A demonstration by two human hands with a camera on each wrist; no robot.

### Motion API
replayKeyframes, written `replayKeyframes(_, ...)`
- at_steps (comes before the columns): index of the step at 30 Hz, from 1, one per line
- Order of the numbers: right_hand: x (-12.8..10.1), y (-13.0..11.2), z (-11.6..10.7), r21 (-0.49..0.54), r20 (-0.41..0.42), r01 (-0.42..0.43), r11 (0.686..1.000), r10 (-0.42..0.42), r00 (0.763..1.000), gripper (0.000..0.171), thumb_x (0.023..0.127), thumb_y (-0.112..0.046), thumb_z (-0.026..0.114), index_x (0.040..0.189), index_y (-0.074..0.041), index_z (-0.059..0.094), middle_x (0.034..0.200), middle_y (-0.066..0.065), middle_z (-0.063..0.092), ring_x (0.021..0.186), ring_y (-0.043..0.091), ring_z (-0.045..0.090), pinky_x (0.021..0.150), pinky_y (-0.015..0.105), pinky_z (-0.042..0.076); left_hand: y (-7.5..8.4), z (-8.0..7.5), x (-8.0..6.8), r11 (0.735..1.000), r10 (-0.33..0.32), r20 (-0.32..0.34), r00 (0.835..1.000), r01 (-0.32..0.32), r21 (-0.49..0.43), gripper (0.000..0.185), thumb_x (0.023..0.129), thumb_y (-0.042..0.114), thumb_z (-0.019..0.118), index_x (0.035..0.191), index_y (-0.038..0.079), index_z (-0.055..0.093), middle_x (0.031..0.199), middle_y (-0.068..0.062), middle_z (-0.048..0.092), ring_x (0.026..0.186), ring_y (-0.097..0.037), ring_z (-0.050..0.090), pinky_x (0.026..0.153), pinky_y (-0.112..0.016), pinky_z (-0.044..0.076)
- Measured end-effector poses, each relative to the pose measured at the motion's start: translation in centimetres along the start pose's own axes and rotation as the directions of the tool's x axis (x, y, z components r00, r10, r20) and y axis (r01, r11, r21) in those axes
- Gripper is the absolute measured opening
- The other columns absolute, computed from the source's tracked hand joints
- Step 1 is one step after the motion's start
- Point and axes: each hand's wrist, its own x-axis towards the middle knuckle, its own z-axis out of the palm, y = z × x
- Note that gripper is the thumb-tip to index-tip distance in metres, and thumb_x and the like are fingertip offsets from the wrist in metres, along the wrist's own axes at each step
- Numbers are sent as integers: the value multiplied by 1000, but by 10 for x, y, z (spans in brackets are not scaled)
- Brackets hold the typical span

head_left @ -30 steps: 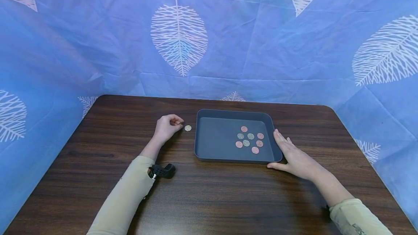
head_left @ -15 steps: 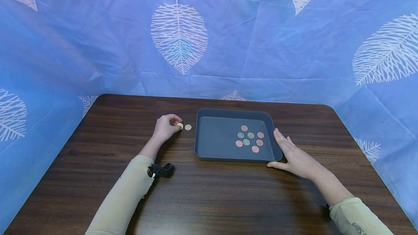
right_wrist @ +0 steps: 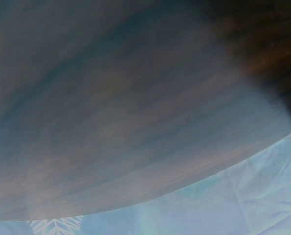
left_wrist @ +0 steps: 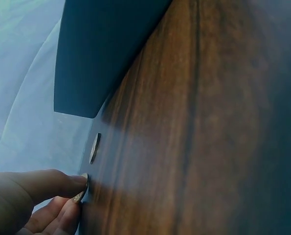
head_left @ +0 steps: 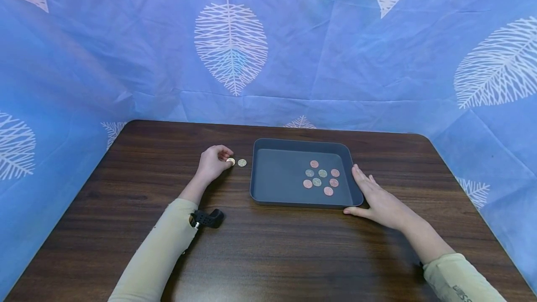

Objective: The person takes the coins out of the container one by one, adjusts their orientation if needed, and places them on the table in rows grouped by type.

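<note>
Dark brown wood-grain table [head_left: 268, 255]. On its far half, dark grey rectangular tray [head_left: 277, 176]. Right hand [head_left: 379, 204] against tray's right end, straight-fingered, grip free. Left hand [head_left: 213, 163], left of tray, pinches gold-coloured round metal coin [head_left: 231, 161]; fingertips on its edge probably best, avoiding loose round metal coin [head_left: 242, 163] just right.

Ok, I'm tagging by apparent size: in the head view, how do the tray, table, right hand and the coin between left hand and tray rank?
Largest to smallest:
1. Table
2. Tray
3. Right hand
4. Coin
No close calls here.
</note>
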Motion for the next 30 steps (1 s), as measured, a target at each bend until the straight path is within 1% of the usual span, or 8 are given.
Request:
replayKeyframes(10, 0, 1, 0, 0, -2, -3, 1000, 3, 1000, 114, 78, -66, 63, 153, -6, 2, 158, 17, 4, 139, 47, 14, 105, 59, 23, -1, 0, 0, 1000, 6, 2, 1000, -6, -1, 18, 82, 1, 72, 99, -2, 68, 95, -14, 60, 85, -27, 59, 75, -39, 48)
replayKeyframes(22, 0, 1, 2, 8, -7, -10, 1000, 10, 1000, 114, 77, -67, 63, 153, -7, 3, 158, 15, 3, 139, 47, 14, 105, 59, 23, -2, 1, -2, 1000, 1, -9, 1000, -1, -16, 18, 81, 0, 73, 98, -1, 68, 95, -14, 60, 85, -27, 59, 76, -39, 49)
replayKeyframes(30, 0, 0, 2, 14, -8, -16, 1000, 17, 1000, 114, 77, -66, 64, 154, -7, 2, 158, 15, 3, 139, 47, 13, 104, 60, 23, -4, -1, -2, 1000, 13, -11, 1000, -13, -26, 18, 82, 0, 73, 99, -2, 68, 95, -14, 61, 85, -27, 60, 76, -39, 50)
